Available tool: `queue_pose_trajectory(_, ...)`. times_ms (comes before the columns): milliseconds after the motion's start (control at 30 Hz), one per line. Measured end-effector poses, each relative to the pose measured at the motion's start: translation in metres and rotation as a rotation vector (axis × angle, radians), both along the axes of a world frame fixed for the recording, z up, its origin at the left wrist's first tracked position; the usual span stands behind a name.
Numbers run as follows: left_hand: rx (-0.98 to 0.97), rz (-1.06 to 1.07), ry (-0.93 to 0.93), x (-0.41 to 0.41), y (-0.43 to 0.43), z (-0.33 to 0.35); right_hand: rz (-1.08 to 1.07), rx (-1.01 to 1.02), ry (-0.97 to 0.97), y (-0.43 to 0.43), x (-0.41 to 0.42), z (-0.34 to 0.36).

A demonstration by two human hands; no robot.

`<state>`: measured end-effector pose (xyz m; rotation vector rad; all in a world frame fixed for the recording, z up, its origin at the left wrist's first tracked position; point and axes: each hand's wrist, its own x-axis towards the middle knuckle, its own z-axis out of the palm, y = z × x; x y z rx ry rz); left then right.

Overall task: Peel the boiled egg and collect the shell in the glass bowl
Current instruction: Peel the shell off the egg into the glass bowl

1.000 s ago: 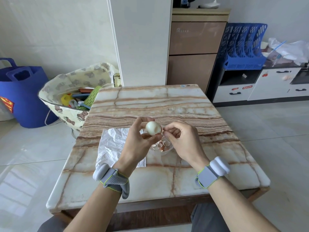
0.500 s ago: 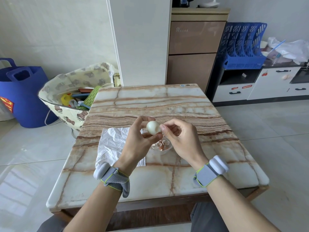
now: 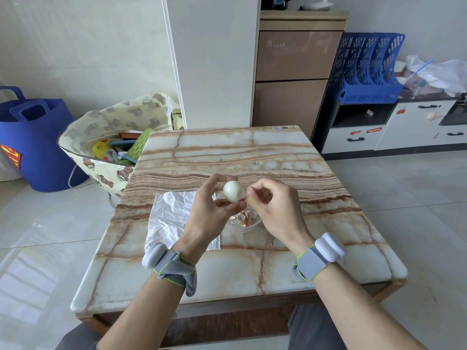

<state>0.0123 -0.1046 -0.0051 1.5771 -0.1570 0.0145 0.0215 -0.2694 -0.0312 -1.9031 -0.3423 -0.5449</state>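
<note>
- Marble table [image 3: 227, 152]: wide bare top beyond the hands, with the edges well away from the work.
- Left hand [image 3: 212, 210] grips the egg; right hand [image 3: 275, 210], fingers curled, pinches at the egg's side.
- Glass bowl [image 3: 254, 224] sits just beneath, so picking directly over it seems best.
- Egg [image 3: 234, 191] looks nearly bare.
- Shell pieces [image 3: 243, 218] lie in the bowl.

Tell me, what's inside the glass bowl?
Brown eggshell pieces lie inside the glass bowl. The left hand, holding the egg, and the right hand cover its far part and sides, so anything there is hidden.

Glossy veined marble table [image 3: 227, 157], crinkled white paper [image 3: 174, 213], smooth egg [image 3: 234, 191], clear glass bowl [image 3: 249, 227]
</note>
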Motion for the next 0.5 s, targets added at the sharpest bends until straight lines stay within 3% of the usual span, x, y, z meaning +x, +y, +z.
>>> queue_pose_trajectory(500, 0.024, -0.012, -0.019, -0.0006, 0.0023, 0.0008, -0.054, -0.072, 0.026, -0.0027, 0.0006, 0.0018)
